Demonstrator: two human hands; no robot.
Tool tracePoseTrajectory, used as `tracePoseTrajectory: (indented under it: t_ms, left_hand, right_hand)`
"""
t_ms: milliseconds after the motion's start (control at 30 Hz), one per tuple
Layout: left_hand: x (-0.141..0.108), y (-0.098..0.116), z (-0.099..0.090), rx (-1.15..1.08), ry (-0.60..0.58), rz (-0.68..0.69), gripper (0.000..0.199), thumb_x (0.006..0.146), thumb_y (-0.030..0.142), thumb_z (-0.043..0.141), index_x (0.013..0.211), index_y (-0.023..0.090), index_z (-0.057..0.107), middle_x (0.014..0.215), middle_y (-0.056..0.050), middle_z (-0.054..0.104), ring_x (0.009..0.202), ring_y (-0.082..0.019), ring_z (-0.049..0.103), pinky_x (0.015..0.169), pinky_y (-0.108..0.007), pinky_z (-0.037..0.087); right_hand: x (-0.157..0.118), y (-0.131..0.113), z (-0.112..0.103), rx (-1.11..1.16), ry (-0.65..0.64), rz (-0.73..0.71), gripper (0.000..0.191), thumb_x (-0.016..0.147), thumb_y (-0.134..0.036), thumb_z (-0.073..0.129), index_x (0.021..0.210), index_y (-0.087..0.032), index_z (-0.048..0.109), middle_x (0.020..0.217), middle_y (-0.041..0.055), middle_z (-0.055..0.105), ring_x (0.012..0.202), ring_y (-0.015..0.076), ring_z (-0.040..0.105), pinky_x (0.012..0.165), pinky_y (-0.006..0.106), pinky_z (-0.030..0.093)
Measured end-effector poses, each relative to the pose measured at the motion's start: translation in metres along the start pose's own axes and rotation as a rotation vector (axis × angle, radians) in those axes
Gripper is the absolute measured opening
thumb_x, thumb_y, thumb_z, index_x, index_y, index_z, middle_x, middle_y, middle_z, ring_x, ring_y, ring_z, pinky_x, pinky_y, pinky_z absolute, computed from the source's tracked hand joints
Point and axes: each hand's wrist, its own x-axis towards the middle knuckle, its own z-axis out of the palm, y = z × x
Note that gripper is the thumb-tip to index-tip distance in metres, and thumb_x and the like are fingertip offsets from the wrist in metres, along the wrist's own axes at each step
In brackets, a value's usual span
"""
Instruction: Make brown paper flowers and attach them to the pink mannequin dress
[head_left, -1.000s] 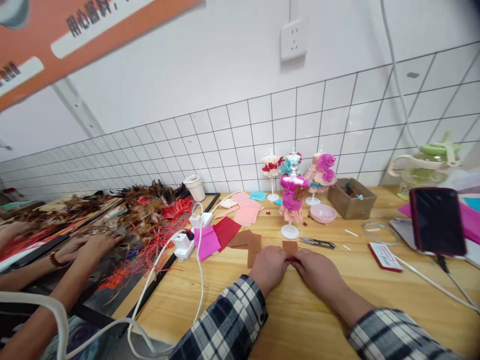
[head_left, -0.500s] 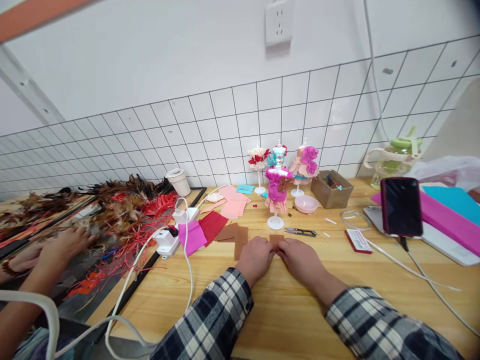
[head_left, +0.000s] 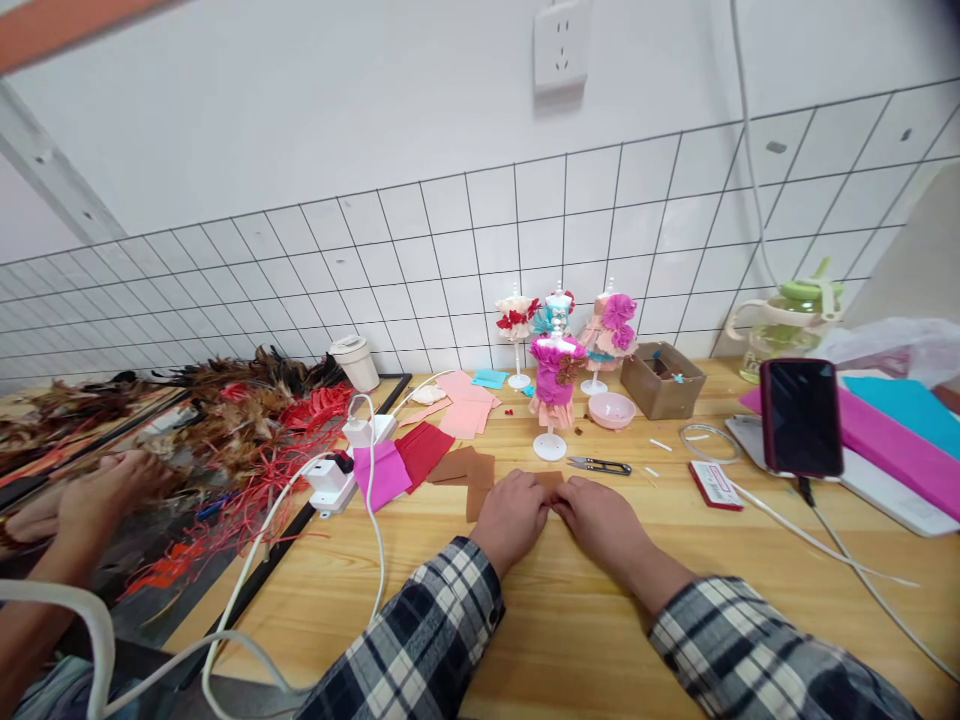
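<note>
Both hands meet low over the wooden table, pinching a small piece of brown crepe paper (head_left: 549,482) between them. My left hand (head_left: 511,520) grips its left side and my right hand (head_left: 601,522) its right side; the fingers hide most of it. Just beyond stands a mini dress form (head_left: 553,385) in magenta and pink paper. Thread snips (head_left: 600,466) lie beyond my right hand. More brown paper sheets (head_left: 480,490) lie left of my left hand, near dark red paper (head_left: 424,452) and magenta paper (head_left: 381,472).
Behind are more dress forms (head_left: 517,325), a pink bowl (head_left: 611,409) and a cardboard box (head_left: 663,385). At right are a phone (head_left: 802,415), cables and a bottle (head_left: 787,320). Left are a power strip (head_left: 330,485), feathers (head_left: 247,400) and a co-worker's hands (head_left: 112,490).
My hands stay pinched on the brown paper, with only slight finger movement. At left, the co-worker's hands have drawn closer together.
</note>
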Motion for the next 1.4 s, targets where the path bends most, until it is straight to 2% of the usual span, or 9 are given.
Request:
tracePoseTrajectory:
  t_ms: [200,367,500,600,800,1133,1267,1400]
  left_hand:
    - [0.0027,-0.0019,0.0009,-0.048,-0.042,-0.012,0.025,0.092,0.029,0.044,0.09,0.019,0.066,0.084,-0.005,0.064,0.084,-0.02,0.056,0.077,-0.031,0.043]
    - [0.0043,-0.0022,0.0007,-0.098,-0.056,-0.001,0.026,0.092,0.028,0.043,0.092,0.02,0.068,0.081,-0.005,0.064,0.082,-0.019,0.056,0.077,-0.03,0.043]
    - [0.0038,-0.0036,0.0016,-0.113,0.012,0.007,0.026,0.091,0.029,0.046,0.091,0.019,0.07,0.085,-0.006,0.062,0.087,-0.019,0.055,0.08,-0.03,0.042]
    - [0.0041,-0.0037,0.0002,-0.086,0.033,0.039,0.027,0.091,0.029,0.046,0.09,0.019,0.071,0.088,-0.006,0.062,0.089,-0.019,0.054,0.08,-0.03,0.041]
    - [0.0055,-0.0037,-0.0024,0.011,-0.022,0.047,0.029,0.092,0.03,0.044,0.088,0.019,0.071,0.077,-0.007,0.064,0.082,-0.019,0.056,0.077,-0.031,0.041]
    - [0.0053,-0.0049,-0.0004,0.01,-0.04,0.022,0.029,0.093,0.032,0.042,0.094,0.022,0.069,0.078,-0.006,0.064,0.078,-0.019,0.056,0.073,-0.03,0.042]
    - [0.0059,-0.0036,-0.0007,-0.01,-0.042,0.016,0.027,0.092,0.029,0.044,0.092,0.021,0.07,0.08,-0.006,0.063,0.081,-0.019,0.056,0.075,-0.03,0.043]
    - [0.0056,-0.0009,-0.0022,-0.033,0.026,0.036,0.024,0.09,0.026,0.047,0.089,0.019,0.069,0.093,-0.007,0.062,0.093,-0.019,0.053,0.083,-0.031,0.043]
  right_hand:
    - [-0.0015,-0.0025,-0.0058,-0.044,-0.01,-0.022,0.032,0.095,-0.035,0.036,0.089,-0.021,0.064,0.091,0.0057,0.061,0.081,0.0171,0.06,0.066,0.026,0.038]
    - [-0.0015,-0.0035,-0.0078,-0.068,-0.054,0.001,0.034,0.095,-0.038,0.033,0.097,-0.023,0.064,0.091,0.0057,0.064,0.084,0.0181,0.06,0.071,0.027,0.039]
    - [-0.0001,-0.0014,-0.0053,-0.052,-0.03,0.001,0.033,0.095,-0.039,0.034,0.097,-0.023,0.063,0.09,0.0049,0.065,0.084,0.0183,0.06,0.07,0.027,0.039]
    - [0.001,-0.0003,-0.0042,-0.052,-0.016,-0.005,0.031,0.095,-0.038,0.036,0.094,-0.023,0.063,0.088,0.0041,0.065,0.082,0.0181,0.061,0.069,0.027,0.04]
    - [0.0014,-0.002,-0.0066,-0.095,-0.014,-0.009,0.031,0.094,-0.036,0.038,0.093,-0.021,0.065,0.093,0.0058,0.063,0.082,0.0168,0.061,0.068,0.025,0.041]
    - [0.0,-0.003,-0.0103,-0.088,-0.027,-0.005,0.033,0.095,-0.036,0.034,0.098,-0.021,0.064,0.091,0.0059,0.067,0.082,0.019,0.063,0.069,0.028,0.042]
    - [0.0007,-0.0027,-0.0095,-0.098,-0.038,-0.01,0.034,0.095,-0.035,0.034,0.095,-0.021,0.065,0.089,0.0059,0.065,0.081,0.0184,0.062,0.069,0.027,0.043]
    - [0.0009,-0.0029,-0.0083,-0.136,-0.029,-0.027,0.032,0.096,-0.034,0.034,0.093,-0.021,0.064,0.093,0.006,0.062,0.077,0.0164,0.062,0.065,0.025,0.042]
